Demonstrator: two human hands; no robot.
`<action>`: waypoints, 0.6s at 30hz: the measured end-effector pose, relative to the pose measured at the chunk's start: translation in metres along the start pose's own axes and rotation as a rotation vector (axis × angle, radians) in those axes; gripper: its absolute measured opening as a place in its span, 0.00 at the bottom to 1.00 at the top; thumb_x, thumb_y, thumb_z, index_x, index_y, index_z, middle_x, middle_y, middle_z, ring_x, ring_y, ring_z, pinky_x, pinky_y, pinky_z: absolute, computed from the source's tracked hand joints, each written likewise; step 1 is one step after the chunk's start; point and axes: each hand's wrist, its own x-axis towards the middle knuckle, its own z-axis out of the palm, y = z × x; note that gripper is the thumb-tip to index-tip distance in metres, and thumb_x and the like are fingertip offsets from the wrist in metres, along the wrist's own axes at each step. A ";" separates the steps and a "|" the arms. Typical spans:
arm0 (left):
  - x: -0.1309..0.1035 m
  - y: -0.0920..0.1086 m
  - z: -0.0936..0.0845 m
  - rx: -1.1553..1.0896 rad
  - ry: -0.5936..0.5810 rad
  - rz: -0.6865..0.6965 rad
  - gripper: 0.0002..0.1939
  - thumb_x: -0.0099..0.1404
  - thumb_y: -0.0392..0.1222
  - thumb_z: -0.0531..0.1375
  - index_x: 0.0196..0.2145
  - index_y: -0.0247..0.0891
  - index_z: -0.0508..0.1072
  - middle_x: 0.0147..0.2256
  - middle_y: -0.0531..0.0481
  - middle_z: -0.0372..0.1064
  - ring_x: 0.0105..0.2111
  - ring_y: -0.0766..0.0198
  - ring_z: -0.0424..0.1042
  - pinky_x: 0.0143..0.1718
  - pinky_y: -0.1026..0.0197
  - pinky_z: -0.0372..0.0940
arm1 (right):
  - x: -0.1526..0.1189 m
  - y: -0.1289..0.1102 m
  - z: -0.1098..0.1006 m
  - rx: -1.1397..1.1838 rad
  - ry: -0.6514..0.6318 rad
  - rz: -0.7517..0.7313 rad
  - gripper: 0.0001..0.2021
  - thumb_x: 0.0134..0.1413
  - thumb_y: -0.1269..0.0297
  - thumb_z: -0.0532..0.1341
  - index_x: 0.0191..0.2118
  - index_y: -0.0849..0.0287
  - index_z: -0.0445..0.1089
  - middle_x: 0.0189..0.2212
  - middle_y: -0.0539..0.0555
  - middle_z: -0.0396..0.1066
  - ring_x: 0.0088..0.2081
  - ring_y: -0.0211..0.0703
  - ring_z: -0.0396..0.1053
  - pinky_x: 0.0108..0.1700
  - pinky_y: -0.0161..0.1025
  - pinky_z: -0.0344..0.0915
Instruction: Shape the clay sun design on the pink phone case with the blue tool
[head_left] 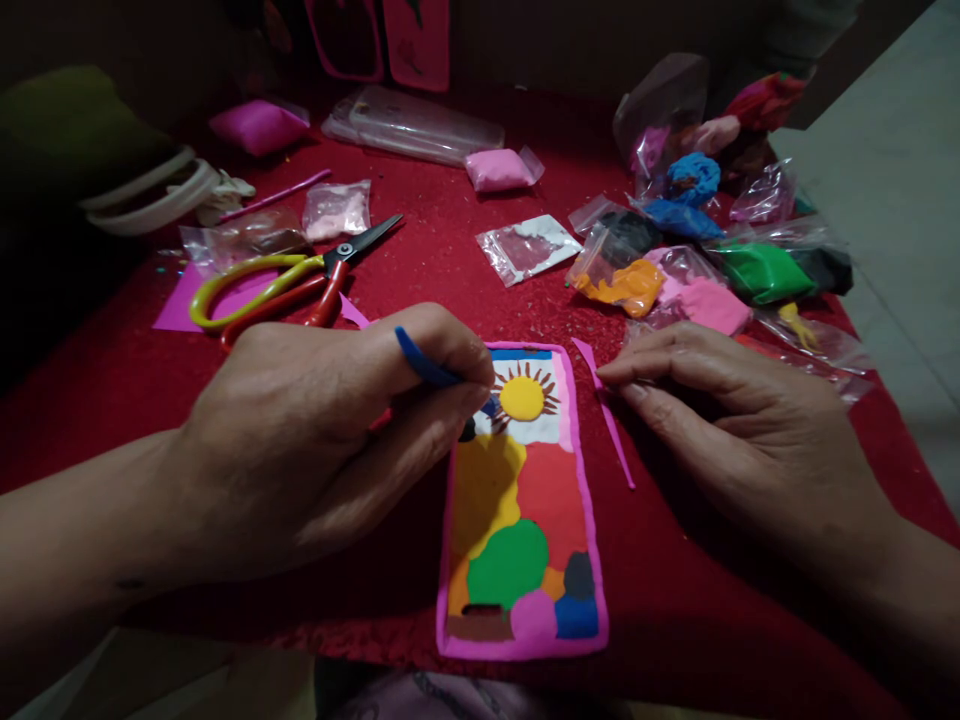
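Observation:
My left hand (352,430) pinches a blue modelling tool (421,360), its tip over the upper left of a flat panel (495,565). Coloured clay patches cover the panel, with a pink clay rim around it. A yellow clay sun (521,398) with brown rays lies on white near its top. Part of the panel's upper left is hidden behind my left hand. To the right of the panel, my right hand (735,440) has thumb and forefinger closed on a thin pink strip (616,435), which rests along the red cloth.
Scissors (277,285) with yellow and red handles lie at the left, beside a pink sheet (187,305). Bags of clay (765,270) crowd the right side. Clear plastic cases (420,125) and a pink clay packet (499,170) lie at the back of the red cloth (420,240).

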 end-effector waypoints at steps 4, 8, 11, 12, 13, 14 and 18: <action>-0.006 -0.005 -0.001 0.152 -0.035 0.116 0.11 0.70 0.46 0.50 0.37 0.42 0.70 0.18 0.60 0.69 0.14 0.73 0.66 0.15 0.68 0.53 | 0.000 0.000 0.000 -0.003 -0.004 0.002 0.10 0.57 0.75 0.59 0.38 0.53 0.74 0.36 0.52 0.75 0.39 0.45 0.73 0.44 0.43 0.69; -0.007 -0.005 -0.002 0.160 -0.040 0.122 0.11 0.71 0.47 0.50 0.37 0.43 0.69 0.19 0.61 0.70 0.14 0.73 0.67 0.16 0.69 0.56 | 0.001 -0.001 -0.002 -0.008 0.005 0.004 0.08 0.56 0.75 0.60 0.37 0.54 0.74 0.36 0.52 0.75 0.39 0.44 0.73 0.44 0.42 0.69; -0.004 -0.003 -0.003 0.134 -0.054 0.119 0.09 0.70 0.44 0.51 0.36 0.42 0.69 0.18 0.62 0.70 0.14 0.76 0.67 0.15 0.71 0.54 | 0.001 -0.002 -0.002 -0.010 0.006 0.010 0.08 0.56 0.76 0.60 0.37 0.55 0.74 0.36 0.52 0.75 0.39 0.43 0.72 0.44 0.41 0.69; -0.003 -0.002 -0.004 0.133 -0.062 0.117 0.09 0.70 0.43 0.51 0.36 0.42 0.69 0.18 0.62 0.70 0.14 0.75 0.66 0.15 0.70 0.53 | 0.001 -0.002 -0.002 -0.010 0.003 0.014 0.08 0.56 0.76 0.60 0.37 0.56 0.74 0.36 0.52 0.75 0.39 0.43 0.72 0.44 0.41 0.69; -0.002 -0.001 -0.004 0.136 -0.068 0.120 0.08 0.69 0.43 0.51 0.36 0.42 0.69 0.18 0.62 0.70 0.14 0.75 0.66 0.14 0.70 0.53 | 0.001 -0.002 -0.002 -0.012 0.001 0.014 0.08 0.56 0.76 0.60 0.37 0.56 0.74 0.36 0.52 0.75 0.39 0.42 0.72 0.44 0.41 0.69; -0.002 -0.001 -0.004 0.140 -0.067 0.121 0.08 0.69 0.43 0.51 0.36 0.43 0.69 0.19 0.61 0.71 0.14 0.73 0.66 0.14 0.69 0.53 | 0.001 -0.002 -0.001 -0.013 0.001 0.013 0.08 0.56 0.76 0.60 0.37 0.56 0.74 0.36 0.52 0.75 0.39 0.42 0.72 0.44 0.41 0.69; -0.006 -0.002 -0.002 0.149 -0.067 0.073 0.08 0.69 0.46 0.50 0.38 0.46 0.68 0.19 0.60 0.71 0.14 0.68 0.68 0.14 0.64 0.55 | 0.000 -0.002 -0.002 -0.011 -0.002 0.012 0.09 0.56 0.76 0.60 0.38 0.55 0.74 0.36 0.52 0.75 0.39 0.43 0.73 0.44 0.42 0.69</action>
